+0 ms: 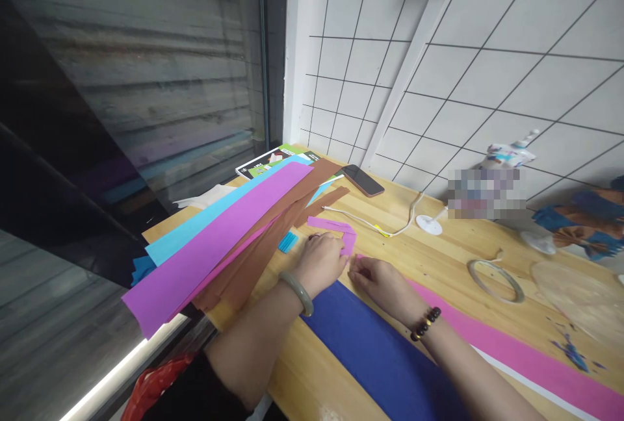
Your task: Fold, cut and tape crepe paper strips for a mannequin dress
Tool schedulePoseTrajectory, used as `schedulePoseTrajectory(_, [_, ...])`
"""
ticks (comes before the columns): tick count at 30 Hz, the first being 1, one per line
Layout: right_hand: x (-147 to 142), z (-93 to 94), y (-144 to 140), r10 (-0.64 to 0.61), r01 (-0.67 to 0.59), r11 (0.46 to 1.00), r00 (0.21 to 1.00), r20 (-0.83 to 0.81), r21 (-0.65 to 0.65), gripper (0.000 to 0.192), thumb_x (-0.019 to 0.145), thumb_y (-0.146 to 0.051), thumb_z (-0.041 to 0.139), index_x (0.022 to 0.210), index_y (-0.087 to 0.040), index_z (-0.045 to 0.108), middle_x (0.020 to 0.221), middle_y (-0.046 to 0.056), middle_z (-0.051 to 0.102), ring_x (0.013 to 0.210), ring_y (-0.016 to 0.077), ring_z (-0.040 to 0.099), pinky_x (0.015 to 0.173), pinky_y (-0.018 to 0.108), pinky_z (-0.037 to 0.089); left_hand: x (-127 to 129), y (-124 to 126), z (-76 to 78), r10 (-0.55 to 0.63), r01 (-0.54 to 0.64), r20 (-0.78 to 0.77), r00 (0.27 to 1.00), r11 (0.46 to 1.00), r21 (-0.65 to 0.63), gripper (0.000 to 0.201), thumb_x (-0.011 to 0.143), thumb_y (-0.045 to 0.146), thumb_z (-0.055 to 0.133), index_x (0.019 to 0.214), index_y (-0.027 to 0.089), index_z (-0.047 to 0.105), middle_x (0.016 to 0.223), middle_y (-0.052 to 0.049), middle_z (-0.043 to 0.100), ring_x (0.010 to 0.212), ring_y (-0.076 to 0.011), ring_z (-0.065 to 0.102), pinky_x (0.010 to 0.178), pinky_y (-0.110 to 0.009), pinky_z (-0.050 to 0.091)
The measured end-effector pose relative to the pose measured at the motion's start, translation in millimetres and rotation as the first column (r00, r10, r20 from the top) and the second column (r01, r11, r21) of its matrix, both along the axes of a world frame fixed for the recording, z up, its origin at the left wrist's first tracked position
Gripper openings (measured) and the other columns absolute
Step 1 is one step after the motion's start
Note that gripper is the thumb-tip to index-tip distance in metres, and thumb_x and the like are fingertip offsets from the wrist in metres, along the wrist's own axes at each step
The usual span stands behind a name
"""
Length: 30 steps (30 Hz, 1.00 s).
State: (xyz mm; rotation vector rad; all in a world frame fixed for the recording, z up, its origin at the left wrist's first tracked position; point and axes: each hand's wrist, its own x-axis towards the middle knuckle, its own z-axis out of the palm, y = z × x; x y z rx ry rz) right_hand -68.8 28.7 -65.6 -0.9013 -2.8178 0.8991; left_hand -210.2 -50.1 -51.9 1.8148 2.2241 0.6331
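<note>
My left hand (319, 262), with a green bangle at the wrist, rests on the wooden table (439, 258) and pinches a folded pink paper strip (336, 227). My right hand (380, 281), wearing a dark bead bracelet, pinches the near end of the same strip where it bends. Under both wrists lies a dark blue paper sheet (385, 356). A long pink strip (526, 359) runs from my right hand toward the near right. A small pleated blue paper piece (287, 242) lies just left of my left hand.
Long purple (219, 242), light blue and brown (273, 232) paper sheets overhang the table's left edge. A phone (362, 180), a white cable (390, 226), a tape roll (496, 280) and a booklet (273, 161) lie farther back. A wire grid covers the wall.
</note>
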Motion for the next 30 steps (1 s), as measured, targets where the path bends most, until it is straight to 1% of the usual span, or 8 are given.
schedulePoseTrajectory(4, [0.4,0.4,0.7,0.004,-0.004,1.000,1.000,0.000,-0.004,0.015,0.077,-0.026,0.040,0.064,-0.021,0.046,0.059,-0.003,0.053,0.055,0.0108,0.045,0.055,0.023,0.034,-0.1,0.3,-0.7,-0.005,0.004,-0.013,1.000,1.000,-0.011,0.015,0.081,0.026,0.052,0.077,0.015,0.062,0.083,-0.009,0.062,0.085,-0.0208,0.058,0.077,-0.031,0.043])
schedulePoseTrajectory(12, [-0.1,0.8,0.6,0.002,-0.002,1.000,1.000,0.001,-0.001,0.014,0.076,-0.025,0.041,0.065,-0.020,0.047,0.059,-0.002,0.053,0.055,0.0113,0.045,0.055,0.023,0.033,-0.3,0.6,-4.4,-0.008,0.009,-0.022,1.000,1.000,0.029,0.015,0.080,0.026,0.052,0.078,0.016,0.062,0.081,-0.008,0.062,0.083,-0.0206,0.058,0.076,-0.031,0.043])
schedulePoseTrajectory(19, [0.8,1.7,1.0,0.001,-0.001,1.000,1.000,-0.001,0.000,0.014,0.077,-0.025,0.040,0.066,-0.020,0.048,0.060,-0.002,0.054,0.055,0.0114,0.046,0.055,0.024,0.033,0.9,0.1,-1.2,0.007,-0.007,0.001,1.000,1.000,-0.001,0.017,0.081,0.025,0.050,0.078,0.015,0.063,0.084,-0.009,0.063,0.086,-0.0209,0.058,0.079,-0.032,0.043])
schedulePoseTrajectory(30, [0.5,0.3,0.7,-0.014,0.014,1.000,1.000,-0.001,0.008,0.013,0.076,-0.026,0.042,0.065,-0.021,0.048,0.060,-0.002,0.055,0.055,0.0113,0.047,0.054,0.023,0.033,0.4,0.4,-1.9,-0.001,0.000,0.021,1.000,1.000,0.014,0.017,0.080,0.025,0.051,0.084,0.016,0.065,0.087,-0.009,0.064,0.089,-0.0208,0.058,0.081,-0.032,0.042])
